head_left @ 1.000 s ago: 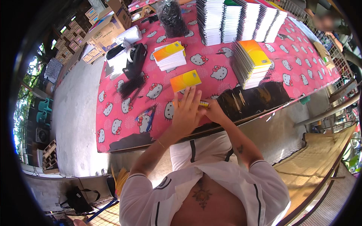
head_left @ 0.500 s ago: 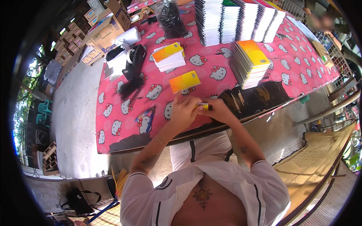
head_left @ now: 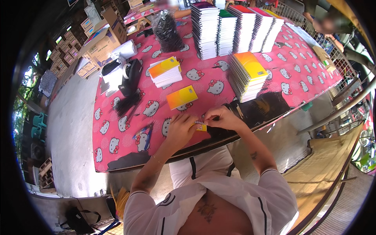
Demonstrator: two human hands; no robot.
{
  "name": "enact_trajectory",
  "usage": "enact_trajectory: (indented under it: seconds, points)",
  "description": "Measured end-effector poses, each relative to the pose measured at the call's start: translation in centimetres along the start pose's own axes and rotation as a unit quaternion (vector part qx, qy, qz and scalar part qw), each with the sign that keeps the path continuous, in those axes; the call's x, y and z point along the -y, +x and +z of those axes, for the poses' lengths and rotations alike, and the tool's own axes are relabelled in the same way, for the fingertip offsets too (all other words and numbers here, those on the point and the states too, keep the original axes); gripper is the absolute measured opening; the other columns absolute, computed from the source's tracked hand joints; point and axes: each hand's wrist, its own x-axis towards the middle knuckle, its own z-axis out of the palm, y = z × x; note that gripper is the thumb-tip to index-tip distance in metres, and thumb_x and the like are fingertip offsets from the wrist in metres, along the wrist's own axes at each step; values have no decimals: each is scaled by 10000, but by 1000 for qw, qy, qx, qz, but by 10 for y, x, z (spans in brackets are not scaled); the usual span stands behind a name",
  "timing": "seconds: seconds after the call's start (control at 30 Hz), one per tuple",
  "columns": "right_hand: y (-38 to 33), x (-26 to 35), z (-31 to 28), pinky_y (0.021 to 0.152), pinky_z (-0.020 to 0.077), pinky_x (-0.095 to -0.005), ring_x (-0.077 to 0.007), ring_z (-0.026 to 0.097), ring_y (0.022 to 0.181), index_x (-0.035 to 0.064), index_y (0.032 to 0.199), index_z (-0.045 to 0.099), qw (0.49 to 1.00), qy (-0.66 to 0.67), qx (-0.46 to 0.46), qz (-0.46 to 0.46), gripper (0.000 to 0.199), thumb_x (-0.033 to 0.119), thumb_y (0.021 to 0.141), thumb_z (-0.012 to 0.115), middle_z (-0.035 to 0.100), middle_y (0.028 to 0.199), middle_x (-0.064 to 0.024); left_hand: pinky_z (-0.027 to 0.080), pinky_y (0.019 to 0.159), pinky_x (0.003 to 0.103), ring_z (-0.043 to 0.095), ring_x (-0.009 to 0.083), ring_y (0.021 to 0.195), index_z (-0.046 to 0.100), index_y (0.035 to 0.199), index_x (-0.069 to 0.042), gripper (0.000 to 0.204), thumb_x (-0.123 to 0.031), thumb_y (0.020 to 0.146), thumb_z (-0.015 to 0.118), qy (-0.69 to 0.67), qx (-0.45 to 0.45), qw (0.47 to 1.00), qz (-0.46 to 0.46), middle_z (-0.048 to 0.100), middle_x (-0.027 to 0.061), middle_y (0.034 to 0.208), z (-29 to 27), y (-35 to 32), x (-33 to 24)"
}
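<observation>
My left hand [head_left: 181, 130] and my right hand [head_left: 221, 118] meet over the near edge of a table with a pink cartoon-cat cloth [head_left: 117, 137]. Together they pinch a small yellow sticker strip [head_left: 201, 124] between their fingertips. Just beyond the hands lies a single yellow-orange spiral notebook [head_left: 182, 97]. A short pile of similar notebooks [head_left: 165, 71] sits farther back on the left, and a taller yellow-topped pile [head_left: 246, 74] stands to the right.
Several tall notebook stacks [head_left: 235, 27] line the far side. A black tape dispenser [head_left: 131, 76], a bundle of black ties [head_left: 126, 103], pens [head_left: 141, 133] and a black bag of coils [head_left: 168, 29] lie left. Cardboard boxes [head_left: 102, 41] stand beyond; another person [head_left: 333, 23] is at far right.
My hands have drawn back from beside the single notebook toward the table's near edge, still together on the small yellow strip.
</observation>
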Motion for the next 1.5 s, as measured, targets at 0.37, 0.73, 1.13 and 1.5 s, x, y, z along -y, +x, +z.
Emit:
enact_trajectory:
  seconds: [0.37,0.73,1.13,1.5]
  points:
    - [-14,100,-6,932,522,-341,-202,620,1138,24,1367,541,966,19,-257,25,469,76,916,659,611,1236,-155,505,895,438,657,320,1013,610,1149,-14,253,-159,944,643,-312,-22,936,-160,669,153,1059,-50,87,-57]
    - [18,53,-219,809,534,-318,-154,666,861,-53,1254,646,944,-172,-256,115,376,129,928,690,725,1029,-113,455,924,459,573,311,1053,698,1188,-165,295,-231,901,680,-109,-71,990,59,605,134,1076,83,297,-17]
    - [-26,83,-130,919,499,-379,-270,639,1078,-23,1235,650,863,-222,-447,-76,360,171,933,684,670,1158,-178,500,944,382,622,310,1175,672,1199,-56,384,-347,948,676,-109,195,960,-167,639,191,1261,25,154,106]
    - [-55,29,39,989,470,-430,-352,572,1180,126,1430,526,954,-283,60,-73,780,322,744,841,573,1309,-159,268,1131,614,321,487,1414,383,1455,37,871,-521,860,686,96,235,966,46,325,316,1511,12,-58,-1]
